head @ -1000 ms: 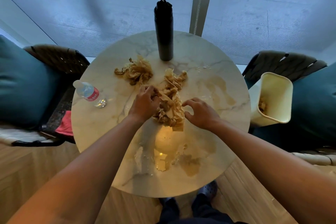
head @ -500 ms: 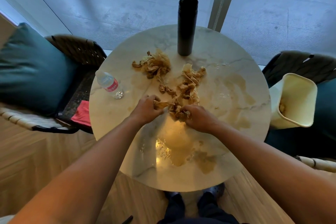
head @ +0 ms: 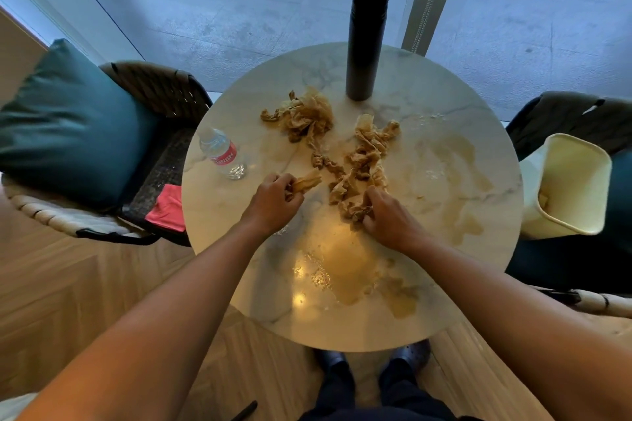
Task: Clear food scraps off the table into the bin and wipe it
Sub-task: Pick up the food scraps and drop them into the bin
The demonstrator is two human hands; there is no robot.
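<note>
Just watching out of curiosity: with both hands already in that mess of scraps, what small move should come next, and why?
Probably carry both handfuls across to the bin. The left hand grips one scrap, the right hand grips the near pile, and the bin stands open at the table's right edge.

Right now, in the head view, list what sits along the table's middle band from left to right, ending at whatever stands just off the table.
Plastic water bottle → left hand, holding a scrap → right hand, gripping the scrap pile → brown spill stains → cream bin, off the table's right edge.
</note>
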